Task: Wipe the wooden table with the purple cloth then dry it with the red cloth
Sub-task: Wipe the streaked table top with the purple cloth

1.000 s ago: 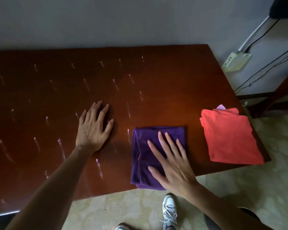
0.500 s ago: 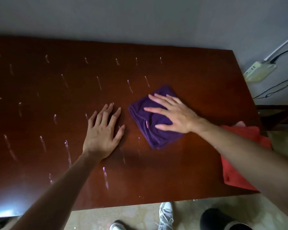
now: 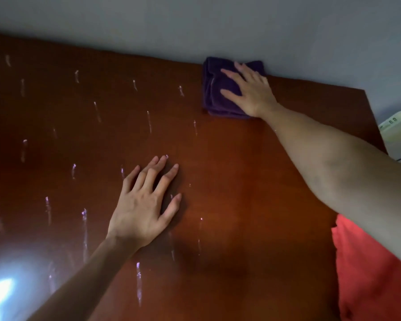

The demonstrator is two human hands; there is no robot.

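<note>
Our right hand [image 3: 249,89] presses flat, fingers spread, on the folded purple cloth [image 3: 220,89] at the table's [image 3: 229,170] far edge, against the wall [image 3: 195,24]. Our left hand [image 3: 146,205] lies splayed on the bare wood nearer us, gripping nothing. Wet streaks [image 3: 83,228] cover the left side. The red cloth [image 3: 368,274] sits at the near right, partly hidden under our forearm and cut off by the frame. A pale power strip [image 3: 396,123] shows past the right edge.

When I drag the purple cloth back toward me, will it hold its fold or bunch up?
The purple cloth looks soft and layered, so its loose edges may curl. The flat right hand presses on it, which probably keeps it together. The wet streaks likely add drag.
</note>
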